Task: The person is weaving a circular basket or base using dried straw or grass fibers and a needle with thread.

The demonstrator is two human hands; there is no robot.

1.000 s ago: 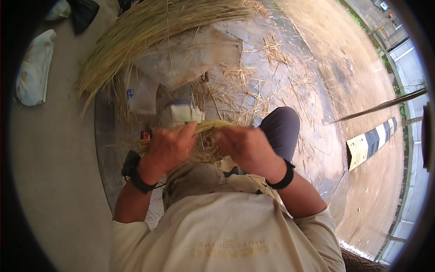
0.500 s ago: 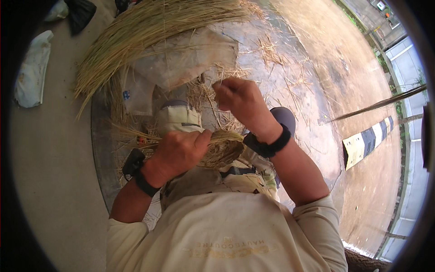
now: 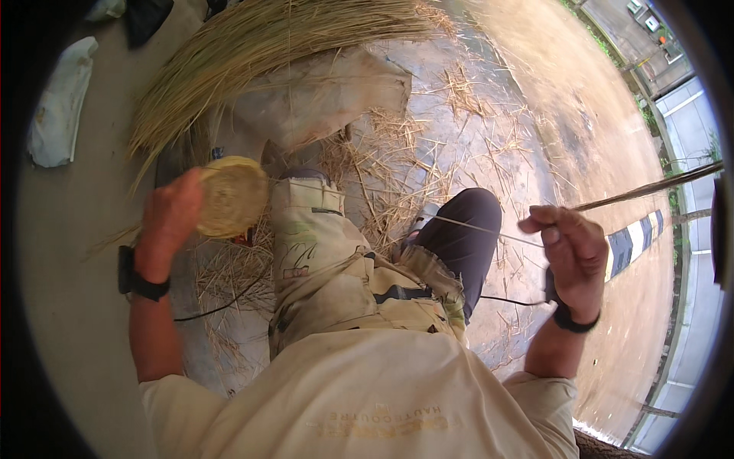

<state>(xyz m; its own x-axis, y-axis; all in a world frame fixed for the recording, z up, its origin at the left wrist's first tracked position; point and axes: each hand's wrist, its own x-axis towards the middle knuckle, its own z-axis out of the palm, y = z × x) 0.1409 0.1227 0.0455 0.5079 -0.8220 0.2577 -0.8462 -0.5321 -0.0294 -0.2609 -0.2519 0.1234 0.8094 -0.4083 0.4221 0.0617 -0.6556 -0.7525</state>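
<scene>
My left hand (image 3: 170, 214) grips the rim of a round, yellowish coiled straw piece (image 3: 229, 196), now off to the left above some loose straw. My right hand (image 3: 569, 256) is raised at the right beside my knee, fingertips pinched on a thin pale strand (image 3: 474, 229) that stretches across toward the middle. My legs lie between the hands, one in patched beige cloth (image 3: 306, 260), the other bent, in dark grey (image 3: 466, 252).
A long straw bundle (image 3: 275, 34) and a crumpled pale sheet (image 3: 329, 96) lie ahead. Straw scraps (image 3: 466, 96) litter the ground. A white sack (image 3: 61, 107) and dark bag (image 3: 145, 19) are at left; a pole (image 3: 650, 187), striped strip (image 3: 634, 241) and fence (image 3: 680, 130) are at right.
My hands have moved far apart: the left swung up and leftward with the straw piece, which now shows its round face; the right lifted, then moved out rightward with the strand drawn taut.
</scene>
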